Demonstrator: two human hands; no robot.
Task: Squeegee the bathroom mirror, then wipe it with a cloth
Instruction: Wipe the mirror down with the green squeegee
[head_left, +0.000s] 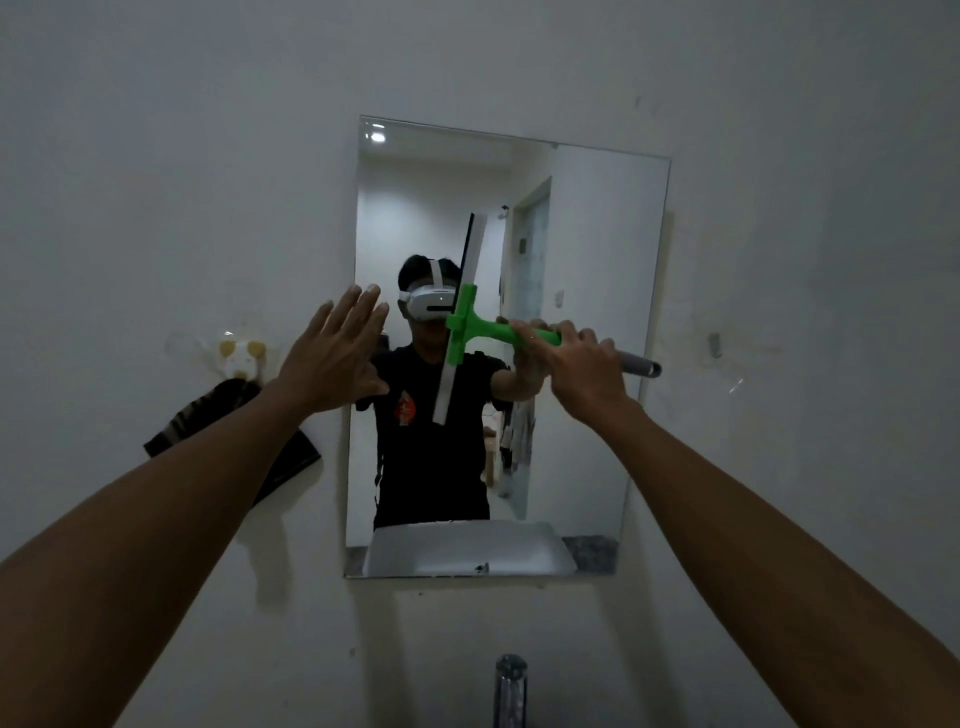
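**tilefan:** Plain white bathroom wall, with the mirror hanging above the tap. What's going on at the glass?

**sudsy_dan:** Right hand is clamping its fingers around the green squeegee handle, holding the blade upright near the mirror's middle, probably for a sideways pull. Left hand is spreading flat and empty at the mirror's left edge, I'd guess to steady things. Dark cloth is hanging on a hook left of the mirror, waiting for the wipe.
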